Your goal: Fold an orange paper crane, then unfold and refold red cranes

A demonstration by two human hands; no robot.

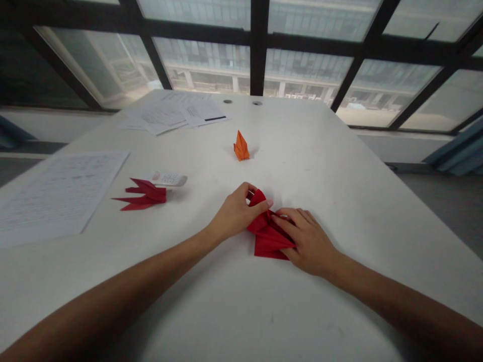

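A partly folded sheet of red origami paper (pixel 268 238) lies on the white table between my hands. My left hand (pixel 241 208) pinches its upper left part, thumb on the near side and fingers behind. On the right edge, my right hand (pixel 307 239) grips the paper, with its thumb partly hidden under a fold. Further left rests a dark red folded paper figure (pixel 145 195) with several long points. Beyond my hands stands a small orange origami figure (pixel 241 147) with a pointed top.
A white remote control (pixel 169 179) lies just behind the dark red figure. Printed sheets (pixel 56 188) cover the table's left side, and more papers (pixel 166 114) lie at the far left. Two round cable holes (pixel 257 103) sit near the far edge of the table (pixel 320 146), before dark-framed windows.
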